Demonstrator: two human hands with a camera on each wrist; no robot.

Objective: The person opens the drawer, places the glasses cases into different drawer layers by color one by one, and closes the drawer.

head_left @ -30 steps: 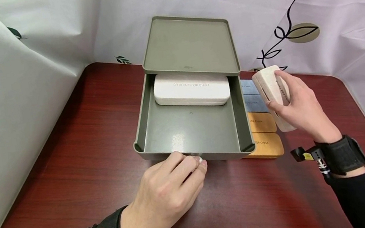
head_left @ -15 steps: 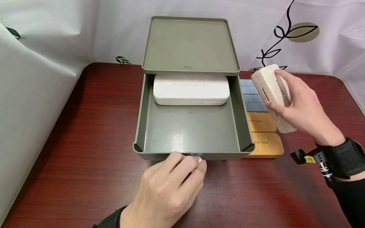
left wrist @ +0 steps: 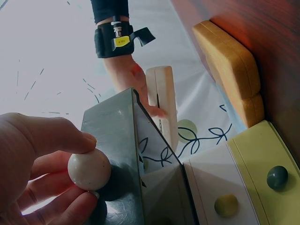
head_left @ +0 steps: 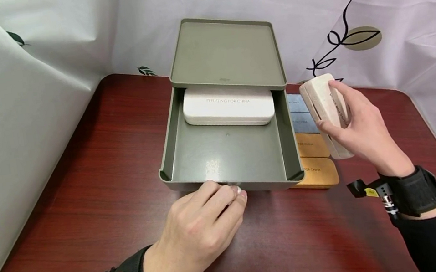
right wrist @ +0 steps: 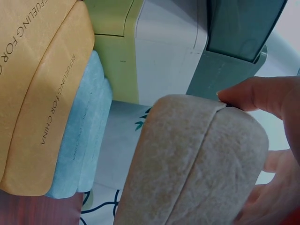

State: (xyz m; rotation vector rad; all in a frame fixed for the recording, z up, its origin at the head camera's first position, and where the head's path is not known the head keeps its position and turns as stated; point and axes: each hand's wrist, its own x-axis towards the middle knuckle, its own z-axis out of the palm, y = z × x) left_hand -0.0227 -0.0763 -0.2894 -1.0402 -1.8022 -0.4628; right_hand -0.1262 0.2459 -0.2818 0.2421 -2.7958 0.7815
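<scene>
The head view puts the left hand (head_left: 198, 239) at the front of a pulled-out grey-green drawer (head_left: 241, 153); thumb and fingers pinch its round white knob (left wrist: 89, 169). Well apart from it, the right hand (head_left: 359, 124) grips a speckled off-white case (head_left: 328, 114), which hangs tilted in the air, outside the drawer's right wall.

That wall is what I'd worry about: carried across too low, the case could knock the rim. The thumb and fingers hold it from one side, so a bump might well twist it loose. Too hard a tug on the knob could draw the drawer off its support or drag the whole cabinet (head_left: 228, 54).

Inside, a second white case (head_left: 228, 107) lies crosswise at the back, partly under the cabinet's top, so anything pushed far in would probably jam against it. Beside the cabinet stand two orange cases (head_left: 314, 171) and two blue cases (head_left: 300, 123), close under the held one and easy to brush. Below are a white drawer (left wrist: 218, 176) and a yellow-green drawer (left wrist: 262, 159), each with its own knob. All of it sits on a red-brown table (head_left: 87, 208), with a leaf-printed cloth (head_left: 147, 39) behind.
</scene>
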